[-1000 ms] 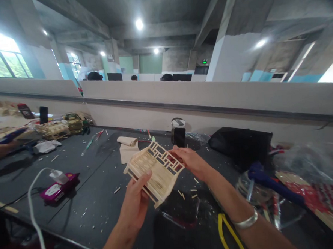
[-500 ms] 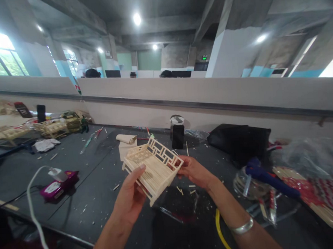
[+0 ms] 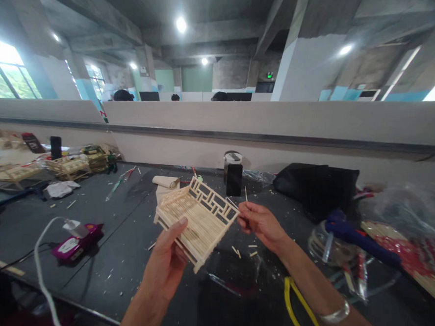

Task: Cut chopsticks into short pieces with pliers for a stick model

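A miniature wooden bed frame (image 3: pixel 197 221) is showing pale slats laid side by side and a latticework rail along its far edge, and it is tilting above the dark table (image 3: pixel 110 287). The left hand (image 3: pixel 166 262) is clamping its near edge, thumb lying over the slats, so most of the frame is extending beyond the grip. The right hand (image 3: pixel 260 224) is hovering at the rail's right corner, fingertips pinched together; whether they are touching the corner is unclear. Beyond, a black phone (image 3: pixel 234 180) is standing upright.
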### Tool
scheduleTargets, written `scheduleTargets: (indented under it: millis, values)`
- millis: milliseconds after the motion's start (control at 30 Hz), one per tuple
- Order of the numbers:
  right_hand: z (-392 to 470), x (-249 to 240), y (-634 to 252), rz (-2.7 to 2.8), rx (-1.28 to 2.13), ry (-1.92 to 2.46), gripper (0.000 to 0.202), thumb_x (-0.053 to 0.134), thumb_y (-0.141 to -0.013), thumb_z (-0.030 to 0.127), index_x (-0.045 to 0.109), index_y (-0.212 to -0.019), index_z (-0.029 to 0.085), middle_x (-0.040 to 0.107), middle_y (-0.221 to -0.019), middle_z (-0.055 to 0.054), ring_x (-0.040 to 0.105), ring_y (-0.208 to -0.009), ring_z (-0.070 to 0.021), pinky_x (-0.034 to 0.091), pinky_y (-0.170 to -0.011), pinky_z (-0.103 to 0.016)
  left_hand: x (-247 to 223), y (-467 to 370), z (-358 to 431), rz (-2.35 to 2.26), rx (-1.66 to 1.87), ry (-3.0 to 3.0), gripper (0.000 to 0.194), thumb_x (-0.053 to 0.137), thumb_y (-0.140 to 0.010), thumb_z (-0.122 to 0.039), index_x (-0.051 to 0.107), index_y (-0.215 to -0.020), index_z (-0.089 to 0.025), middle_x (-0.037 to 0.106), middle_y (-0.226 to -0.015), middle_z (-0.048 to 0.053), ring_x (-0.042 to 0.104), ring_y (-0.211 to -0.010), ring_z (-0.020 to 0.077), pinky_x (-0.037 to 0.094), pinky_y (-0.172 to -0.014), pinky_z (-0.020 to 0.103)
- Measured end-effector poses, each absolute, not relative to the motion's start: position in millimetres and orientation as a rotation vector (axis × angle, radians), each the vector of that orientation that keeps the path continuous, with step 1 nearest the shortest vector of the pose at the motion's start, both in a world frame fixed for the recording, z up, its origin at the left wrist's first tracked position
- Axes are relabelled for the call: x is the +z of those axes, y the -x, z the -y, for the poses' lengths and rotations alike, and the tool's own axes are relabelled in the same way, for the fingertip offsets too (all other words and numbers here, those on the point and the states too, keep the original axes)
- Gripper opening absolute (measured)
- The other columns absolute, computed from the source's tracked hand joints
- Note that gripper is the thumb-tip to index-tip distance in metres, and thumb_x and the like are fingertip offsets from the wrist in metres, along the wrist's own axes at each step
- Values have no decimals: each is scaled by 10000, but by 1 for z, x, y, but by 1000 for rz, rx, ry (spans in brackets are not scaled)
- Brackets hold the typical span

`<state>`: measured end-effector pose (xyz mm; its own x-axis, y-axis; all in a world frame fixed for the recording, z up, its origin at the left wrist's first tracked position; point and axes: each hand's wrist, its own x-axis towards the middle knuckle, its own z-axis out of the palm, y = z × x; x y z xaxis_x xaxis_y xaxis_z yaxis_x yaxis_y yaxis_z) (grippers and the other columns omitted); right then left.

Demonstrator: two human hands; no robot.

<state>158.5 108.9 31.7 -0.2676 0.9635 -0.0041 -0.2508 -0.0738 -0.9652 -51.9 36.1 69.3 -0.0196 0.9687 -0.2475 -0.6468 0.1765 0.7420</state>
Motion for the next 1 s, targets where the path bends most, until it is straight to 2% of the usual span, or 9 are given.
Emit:
scheduleTargets:
  millis: [67,200,367,500,633,700,800,900,1000]
  values:
    - [-108,38,-164,1059,1527,921,306,687,-676,366,438,-642,191,402,-594,52,369,-472,-70,261,-394,-187,68,53,-35,-871,1411,-515,487,663,-748,-211,557,-1218,-140,702,-1036,98,695,-696,182,539,-539,198]
    - [-94,53,-163,1225,1203,1021,352,526,-800,419,359,-573,208,302,-527,63,283,-437,-77,228,-397,-205,64,50,-34,-879,1489,-606,504,701,-724,-240,567,-1201,-153,693,-1061,89,683,-856,224,551,-729,259]
    - [-70,69,-136,1814,464,1321,273,548,-825,431,604,-678,209,503,-600,10,458,-569,-124,331,-556,-248,60,41,-31,-874,1562,-704,511,694,-739,-246,543,-1222,-172,670,-1115,82,644,-975,231,513,-828,284]
    - [-71,68,-113,2032,185,1521,199,595,-796,409,646,-775,217,588,-709,-31,519,-635,-160,311,-577,-270,61,32,-28,-883,1583,-767,563,698,-735,-224,503,-1263,-211,650,-1156,68,606,-1051,230,490,-872,296]
    - [-71,75,-111,2030,199,1435,200,499,-860,278,598,-704,201,601,-714,-28,511,-631,-142,302,-562,-260,58,30,-27,-911,1574,-776,571,721,-711,-221,523,-1245,-183,640,-1172,83,589,-1079,239,476,-903,300]
    - [-68,85,-122,1845,261,1306,242,487,-879,330,568,-690,203,560,-649,-7,478,-596,-129,310,-548,-249,57,34,-27,-943,1553,-738,534,729,-701,-233,557,-1203,-168,653,-1147,86,600,-1061,243,490,-883,292]
    - [-72,99,-148,1450,303,1215,359,478,-882,413,448,-590,207,405,-525,31,367,-500,-108,281,-481,-240,56,40,-27,-968,1486,-675,474,731,-695,-254,598,-1136,-148,680,-1087,95,643,-979,252,532,-802,292]
    - [-89,95,-169,1239,534,1120,438,508,-846,479,362,-531,212,312,-474,54,276,-425,-86,218,-407,-236,60,46,-26,-924,1425,-629,490,722,-699,-262,595,-1156,-142,690,-1060,108,670,-907,260,550,-771,315]
    - [-106,74,-169,1297,867,1155,362,577,-787,489,512,-583,197,418,-470,42,339,-405,-84,242,-388,-226,66,50,-26,-928,1403,-566,546,731,-681,-234,576,-1197,-143,705,-1019,110,680,-877,266,555,-776,330]
